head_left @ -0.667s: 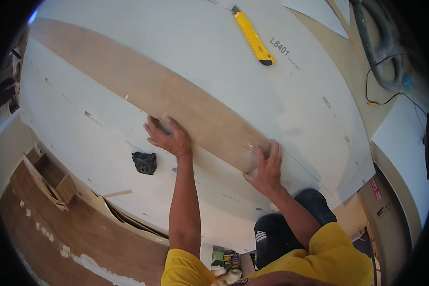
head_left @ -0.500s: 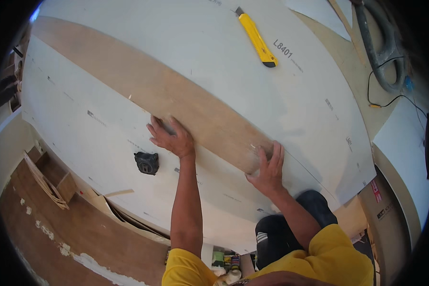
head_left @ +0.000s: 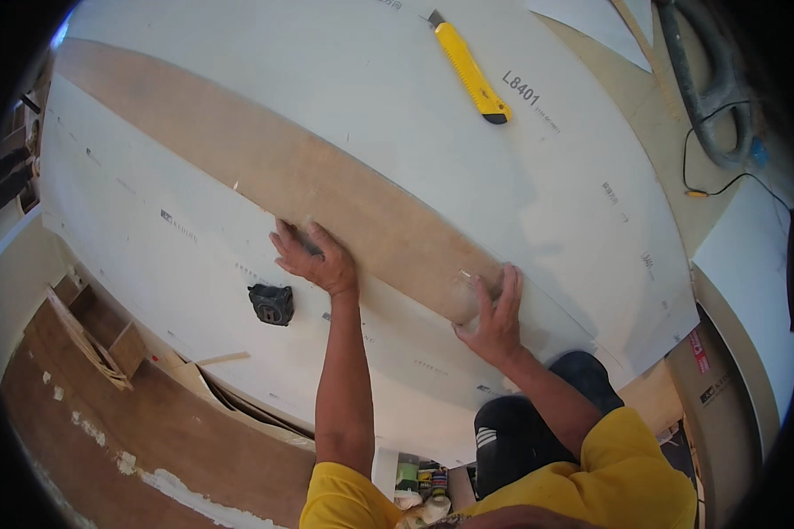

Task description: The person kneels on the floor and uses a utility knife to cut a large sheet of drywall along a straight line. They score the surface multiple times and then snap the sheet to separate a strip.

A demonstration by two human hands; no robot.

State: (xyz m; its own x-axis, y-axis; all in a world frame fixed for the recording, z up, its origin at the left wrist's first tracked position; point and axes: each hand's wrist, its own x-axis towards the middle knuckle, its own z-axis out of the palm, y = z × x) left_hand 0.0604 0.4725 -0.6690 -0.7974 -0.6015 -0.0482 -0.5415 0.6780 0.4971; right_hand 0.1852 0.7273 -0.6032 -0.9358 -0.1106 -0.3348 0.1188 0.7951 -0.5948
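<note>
A long brown wooden strip [head_left: 362,203] lies diagonally over large white printed sheets, from the far left down to the middle right. My left hand [head_left: 320,262] rests at the strip's near edge with its fingers spread, partly on the wood and partly on the white sheet [head_left: 212,256]. At the strip's right end is my right hand [head_left: 497,319]. Its thumb touches the near corner and its fingers reach the far corner, spanning the width. A black tape measure [head_left: 271,304] sits left of my left forearm. Beyond the strip lies a yellow utility knife [head_left: 472,72], blade tip showing.
A grey hand tool [head_left: 710,84] with a thin black cord stands at the far right. Brown cardboard [head_left: 723,397] leans at the lower right. Lower left, brown boards [head_left: 150,432] carry white smears beside a small wooden box [head_left: 106,331]. Bottles [head_left: 423,480] stand below the sheet's near edge.
The whole picture has shifted very slightly. Both hands stay at practically the same spots on the wooden strip, and the knife and tape measure lie as before.
</note>
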